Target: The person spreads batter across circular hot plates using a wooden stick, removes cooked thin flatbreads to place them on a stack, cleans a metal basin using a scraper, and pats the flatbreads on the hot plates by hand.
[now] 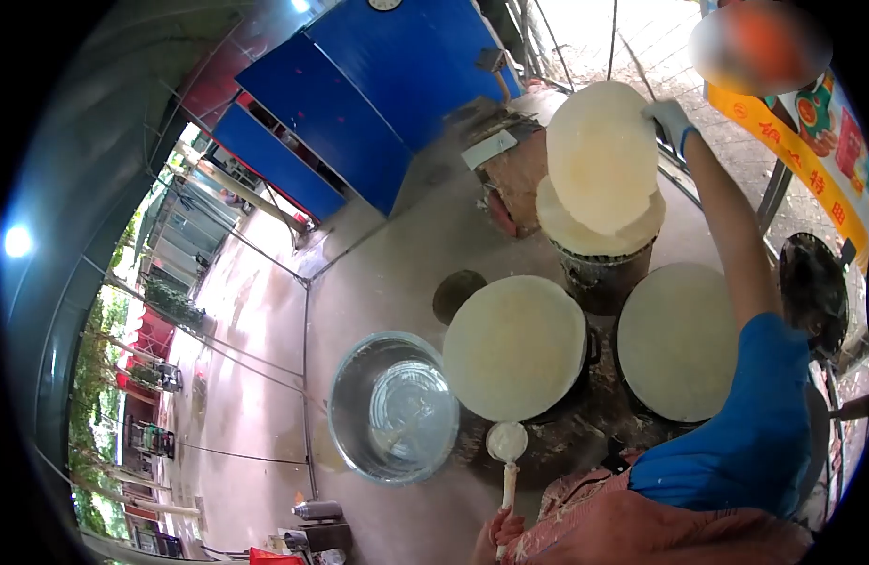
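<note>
My right hand (670,121), in a pale glove, pinches the edge of a thin round flatbread (602,155), which hangs over more flat rounds (555,215) on top of a drum (609,282). At the bottom, my left hand (505,532) is wrapped round the handle of a ladle (507,442). The ladle's round head, coated with pale batter, lies beside the near edge of the left griddle. Pale rounds cover both the left griddle (516,348) and the right griddle (682,344).
A large metal basin (349,414) stands left of the griddles. A dark disc (460,297) lies on the floor behind it. A black round pan (813,294) is at the right. Blue panels (331,113) stand at the back, and a metal flask (317,509) is at the lower left.
</note>
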Demonstrator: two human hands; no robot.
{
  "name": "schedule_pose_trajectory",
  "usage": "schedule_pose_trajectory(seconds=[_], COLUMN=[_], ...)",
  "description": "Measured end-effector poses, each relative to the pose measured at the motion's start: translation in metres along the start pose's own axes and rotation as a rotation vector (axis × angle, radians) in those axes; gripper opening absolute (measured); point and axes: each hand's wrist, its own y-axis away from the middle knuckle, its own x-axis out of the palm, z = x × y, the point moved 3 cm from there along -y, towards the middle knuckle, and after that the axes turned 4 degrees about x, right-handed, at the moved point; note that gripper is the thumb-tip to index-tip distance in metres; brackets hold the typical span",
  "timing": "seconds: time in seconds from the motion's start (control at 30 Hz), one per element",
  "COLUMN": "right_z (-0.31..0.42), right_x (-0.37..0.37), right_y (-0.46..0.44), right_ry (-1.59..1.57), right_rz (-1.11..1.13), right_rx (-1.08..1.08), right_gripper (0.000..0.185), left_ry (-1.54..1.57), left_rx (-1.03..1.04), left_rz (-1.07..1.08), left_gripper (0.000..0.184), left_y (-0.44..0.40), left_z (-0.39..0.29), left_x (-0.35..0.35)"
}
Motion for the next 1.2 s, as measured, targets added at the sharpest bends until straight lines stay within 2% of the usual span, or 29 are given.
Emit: schedule_pose_trajectory(seconds=[0.03, 0.07, 0.1, 0.13, 0.17, 0.23, 0.27, 0.33, 0.4, 0.47, 0.5, 0.53, 0.57, 0.6, 0.63, 0.67, 0.73, 0.77, 0.8, 0.87, 0.9, 0.93, 1.0, 1.03, 1.1, 1.13, 1.2], right_z=[-0.05, -0.064, -0.114, -0.151, -0.186, -0.261, -0.268, -0.306, -0.338, -0.373, -0.381, -0.362, -0.343, -0.33, -0.311, -0.295, -0.268, -0.273, -0.274, -0.271, -0.288, -0.3, -0.262, -0.26, -0.248, -0.241, -0.234], right_x=[-0.015, -0.011, -0.022, -0.019, -0.017, -0.009, -0.001, -0.002, -0.006, -0.023, -0.033, -0.037, -0.041, -0.046, -0.045, -0.04, -0.037, -0.043, -0.046, -0.045, -0.052, -0.059, -0.037, -0.034, -0.023, -0.017, -0.016], right_y=[-0.036, -0.011, -0.029, -0.02, -0.015, -0.006, 0.017, 0.019, 0.011, -0.015, -0.023, -0.01, 0.007, 0.022, 0.043, 0.072, 0.146, 0.186, 0.233, 0.334, 0.378, 0.42, 0.502, 0.533, 0.584, 0.603, 0.633], right_ry=[-0.011, -0.134, -0.05, -0.094, 0.012, -0.076, -0.09, 0.298, 0.314, 0.636, 0.72, 0.817, 0.937, 0.913, 0.9, 0.834, 0.697, 0.779, 0.862, 0.908, 0.986, 1.066, 1.195, 1.201, 1.243, 1.285, 1.41], right_rz=[-0.049, -0.117, -0.114, -0.194, -0.271, -0.295, -0.361, -0.438, -0.406, -0.415, -0.402, -0.4, -0.448, -0.473, -0.512, -0.372, -0.122, -0.109, -0.099, -0.075, -0.101, -0.129, -0.126, -0.12, -0.111, -0.111, 0.023], right_rx=[0.03, 0.095, 0.217, 0.168, 0.194, 0.282, 0.264, 0.434, 0.445, 0.288, 0.354, 0.321, 0.279, 0.237, 0.092, 0.126, 0.202, 0.163, 0.121, 0.178, 0.045, -0.087, 0.214, 0.169, 0.123, 0.122, -0.032], right_gripper=[0.022, 0.026, 0.028, 0.028, 0.029, 0.02, 0.025, 0.036, 0.043, 0.043, 0.045, 0.052, 0.064, 0.073, 0.063, 0.058, 0.049, 0.042, 0.036, 0.031, 0.031, 0.031, 0.033, 0.034, 0.034, 0.034, 0.035], left_ry=[0.004, 0.002, -0.002, 0.001, 0.0, 0.012, 0.017, 0.025, 0.025, 0.008, -0.015, -0.04, -0.072, -0.108, -0.112, -0.118, -0.165, -0.195, -0.139, -0.03, 0.01, 0.043, 0.13, 0.165, 0.087, 0.04, 0.004], left_rx=[-0.003, -0.003, 0.003, 0.002, 0.002, -0.003, -0.008, -0.021, -0.064, -0.154, -0.092, -0.039, -0.032, -0.033, -0.04, -0.056, -0.018, -0.007, -0.03, -0.084, -0.079, -0.125, -0.219, -0.137, -0.069, -0.028, -0.046], left_rz=[0.01, 0.023, 0.037, 0.049, 0.064, 0.093, 0.107, 0.162, 0.246, 0.369, 0.28, 0.195, 0.214, 0.232, 0.214, 0.194, -0.02, -0.123, -0.059, 0.052, -0.042, -0.001, 0.092, -0.041, -0.135, -0.178, -0.168], left_gripper=[0.026, 0.027, 0.028, 0.029, 0.031, 0.033, 0.034, 0.037, 0.039, 0.043, 0.044, 0.046, 0.046, 0.046, 0.046, 0.046, 0.045, 0.044, 0.044, 0.043, 0.041, 0.041, 0.04, 0.038, 0.037, 0.037, 0.034], left_y=[-0.003, -0.005, -0.005, -0.007, -0.009, -0.01, -0.01, -0.004, 0.002, 0.007, 0.01, 0.015, 0.018, 0.015, 0.017, 0.021, 0.037, 0.043, 0.047, 0.062, 0.073, 0.084, 0.096, 0.108, 0.124, 0.129, 0.134], left_z=[-0.001, -0.003, -0.006, -0.006, -0.007, -0.007, -0.007, -0.007, -0.006, -0.012, -0.028, -0.034, -0.017, -0.009, -0.012, -0.015, -0.018, -0.019, -0.021, -0.031, -0.037, -0.052, -0.074, -0.076, -0.081, -0.086, -0.094], left_x=[0.003, 0.004, 0.0, 0.0, -0.001, -0.006, -0.01, -0.021, -0.038, -0.071, -0.106, -0.135, -0.114, -0.08, -0.08, -0.082, -0.061, -0.05, -0.044, -0.033, -0.026, -0.033, -0.051, -0.045, -0.038, -0.036, -0.04])
